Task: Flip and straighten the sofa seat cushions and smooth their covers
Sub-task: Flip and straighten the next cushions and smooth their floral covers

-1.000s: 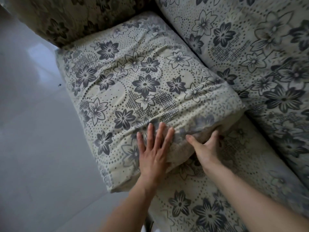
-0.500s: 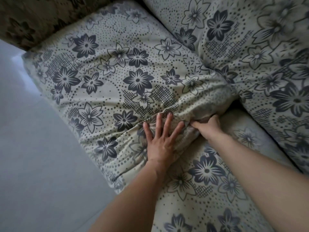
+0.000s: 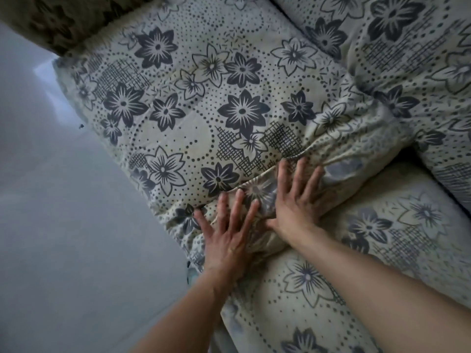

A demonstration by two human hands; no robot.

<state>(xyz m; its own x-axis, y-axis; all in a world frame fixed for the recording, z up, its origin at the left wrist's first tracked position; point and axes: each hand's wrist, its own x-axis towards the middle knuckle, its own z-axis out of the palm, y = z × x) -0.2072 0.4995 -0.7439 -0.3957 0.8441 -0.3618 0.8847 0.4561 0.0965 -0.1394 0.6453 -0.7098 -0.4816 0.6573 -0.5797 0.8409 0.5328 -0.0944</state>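
Note:
A cream seat cushion (image 3: 204, 110) printed with dark flowers lies across the left end of the sofa. Its near side is rumpled, with a fold of cover along the edge. My left hand (image 3: 226, 238) lies flat on that near side, fingers straight and spread. Right beside it, my right hand (image 3: 295, 202) presses flat on the same side, fingers straight and pointing up toward the fold. A second seat cushion (image 3: 382, 238) in the same print lies lower, under my right forearm.
The back cushion (image 3: 420, 59) in matching fabric rises at the upper right. A darker floral armrest (image 3: 46, 24) stands at the top left. Pale grey floor (image 3: 63, 225) runs along the left of the sofa.
My right hand has let go of the cushion's edge and now lies flat beside the left. My left hand has slid down and left along the side. The camera has come closer.

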